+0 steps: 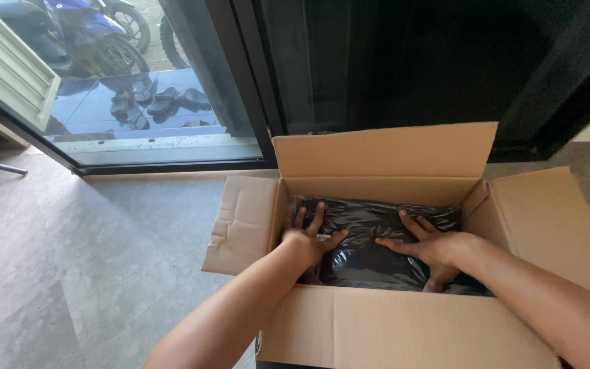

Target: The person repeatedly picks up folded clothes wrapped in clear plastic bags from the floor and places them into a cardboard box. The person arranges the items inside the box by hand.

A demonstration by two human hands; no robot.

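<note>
An open cardboard box (pixel 384 154) stands on the floor with all its flaps folded outward. Inside lies a black glossy plastic package (pixel 367 232) that fills most of the bottom. My left hand (pixel 308 239) rests flat on the package's left part, fingers spread, close to the box's left wall. My right hand (pixel 428 247) presses flat on the right part, fingers spread and pointing left. Both forearms reach in over the near flap (pixel 404 328).
Grey tiled floor (pixel 90 260) spreads to the left of the box. A glass sliding door with a dark frame (pixel 240 89) stands behind it. Outside are sandals (pixel 158 102) and parked motorbikes (pixel 83 34). A dark panel is behind the box.
</note>
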